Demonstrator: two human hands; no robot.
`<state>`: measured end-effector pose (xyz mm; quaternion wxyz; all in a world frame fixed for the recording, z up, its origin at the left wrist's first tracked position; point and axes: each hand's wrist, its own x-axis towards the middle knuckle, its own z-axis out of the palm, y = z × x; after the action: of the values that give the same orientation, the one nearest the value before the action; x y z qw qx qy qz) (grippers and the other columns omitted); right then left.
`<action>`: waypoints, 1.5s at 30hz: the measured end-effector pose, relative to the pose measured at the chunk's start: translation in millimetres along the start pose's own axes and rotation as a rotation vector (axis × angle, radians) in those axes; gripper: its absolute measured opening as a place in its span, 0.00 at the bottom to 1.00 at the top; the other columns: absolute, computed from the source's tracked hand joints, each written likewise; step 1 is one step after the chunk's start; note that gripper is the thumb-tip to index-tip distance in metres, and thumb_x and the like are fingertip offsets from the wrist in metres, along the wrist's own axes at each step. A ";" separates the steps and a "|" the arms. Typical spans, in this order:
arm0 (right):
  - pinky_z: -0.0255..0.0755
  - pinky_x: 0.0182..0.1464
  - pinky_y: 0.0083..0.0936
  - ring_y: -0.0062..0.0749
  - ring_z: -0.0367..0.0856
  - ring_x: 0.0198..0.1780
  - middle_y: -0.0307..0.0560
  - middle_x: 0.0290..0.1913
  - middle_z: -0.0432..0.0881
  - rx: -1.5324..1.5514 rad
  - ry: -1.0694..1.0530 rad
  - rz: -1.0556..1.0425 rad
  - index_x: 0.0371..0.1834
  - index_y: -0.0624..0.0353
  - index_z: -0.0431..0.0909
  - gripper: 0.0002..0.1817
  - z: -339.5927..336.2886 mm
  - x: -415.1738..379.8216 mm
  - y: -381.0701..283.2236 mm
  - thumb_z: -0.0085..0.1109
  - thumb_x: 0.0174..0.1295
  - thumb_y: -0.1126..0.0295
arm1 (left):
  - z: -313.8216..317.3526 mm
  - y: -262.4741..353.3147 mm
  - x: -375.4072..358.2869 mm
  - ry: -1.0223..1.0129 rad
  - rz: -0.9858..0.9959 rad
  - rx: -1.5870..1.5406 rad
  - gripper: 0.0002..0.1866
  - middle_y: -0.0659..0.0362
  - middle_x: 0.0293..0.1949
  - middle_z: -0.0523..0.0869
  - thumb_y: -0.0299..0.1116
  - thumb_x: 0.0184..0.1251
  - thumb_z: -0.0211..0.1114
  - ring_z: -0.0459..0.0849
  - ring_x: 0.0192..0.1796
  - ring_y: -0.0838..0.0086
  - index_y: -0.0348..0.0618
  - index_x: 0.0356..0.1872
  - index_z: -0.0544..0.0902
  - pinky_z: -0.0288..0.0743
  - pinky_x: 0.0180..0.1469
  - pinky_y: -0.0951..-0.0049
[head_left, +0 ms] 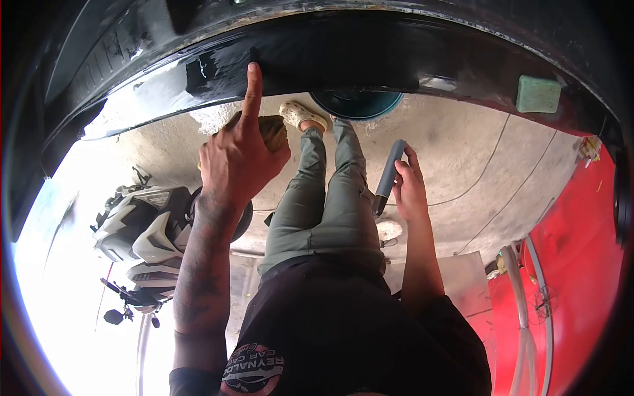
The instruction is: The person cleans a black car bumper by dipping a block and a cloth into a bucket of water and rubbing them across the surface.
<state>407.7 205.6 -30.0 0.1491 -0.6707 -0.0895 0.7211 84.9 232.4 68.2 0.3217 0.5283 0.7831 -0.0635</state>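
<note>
My left hand is raised at the black, glossy car panel, its index finger stretched out with the tip over the panel's surface. Its other fingers are curled around a brownish-yellow pad, mostly hidden by the hand. Lower down on the right, my right hand grips a long dark grey bar-shaped tool with a darker end, held at a slant, apart from the panel. Wet-looking streaks and bright reflections show on the panel left of the pointing finger.
A green block rests on the panel's right part. Beneath the panel edge stands a dark teal basin near my clog-clad foot. A motorcycle is parked at left on the concrete floor. Red sheeting hangs at right.
</note>
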 end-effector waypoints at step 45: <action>0.80 0.40 0.35 0.41 0.81 0.45 0.40 0.47 0.78 -1.197 0.217 -1.468 0.50 0.48 0.81 0.20 227.4 -19.6 -51.0 0.75 0.53 0.69 | 113.0 -166.6 -211.2 0.128 -0.308 -0.205 0.15 0.56 0.42 0.86 0.38 0.57 0.75 0.88 0.43 0.54 0.52 0.46 0.87 0.82 0.44 0.55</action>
<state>187.6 263.0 24.5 0.2041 -0.4753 -0.8282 0.2158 39.1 -55.7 60.0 0.3099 0.3696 0.8760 0.0017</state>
